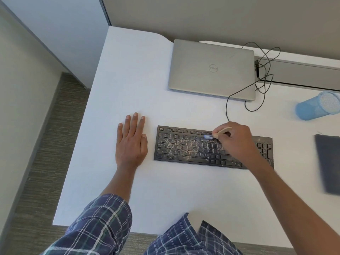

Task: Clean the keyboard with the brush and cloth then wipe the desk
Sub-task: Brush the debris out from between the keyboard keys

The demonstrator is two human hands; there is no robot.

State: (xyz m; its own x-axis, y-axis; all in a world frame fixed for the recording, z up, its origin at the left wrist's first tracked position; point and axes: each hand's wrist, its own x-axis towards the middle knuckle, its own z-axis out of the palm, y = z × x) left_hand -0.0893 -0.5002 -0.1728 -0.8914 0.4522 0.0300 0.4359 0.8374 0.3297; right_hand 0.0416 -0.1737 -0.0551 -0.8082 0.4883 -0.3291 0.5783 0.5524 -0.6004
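A wooden-handled brush (224, 130) is pinched by the curled fingers of the right hand (236, 139), pale bristles on the flat black, crumb-speckled keyboard (187, 148). On the smooth white bench (128, 80), the left hand (131, 142) is laid flat, fingers straight, at the keyboard's nine o'clock; a dark cloth (329, 162) is seen at three.

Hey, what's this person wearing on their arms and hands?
A navy plaid sleeve with white and green lines covers the left arm down to about the elbow. No sleeve shows on the right. Neither the left hand nor the right hand has a glove, watch or ring that I can see.
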